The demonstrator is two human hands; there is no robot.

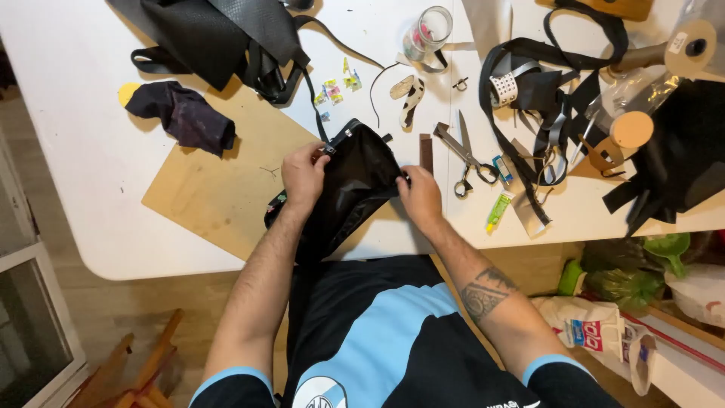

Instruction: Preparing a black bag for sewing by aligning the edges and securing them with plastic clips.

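Black fabric pouch (355, 185) at counter (91, 166) front edge, over brown board (226, 181). Left hand (303, 175) fingers pinch zipper end; right hand (420, 195) fingers grip opposite side. Step: zipper seating/alignment, judged. Next move calls for steady counter-tension. Scissors (464, 155) near right.

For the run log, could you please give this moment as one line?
left hand: grips black pouch top edge | right hand: grips its right edge | scissors: lying on table
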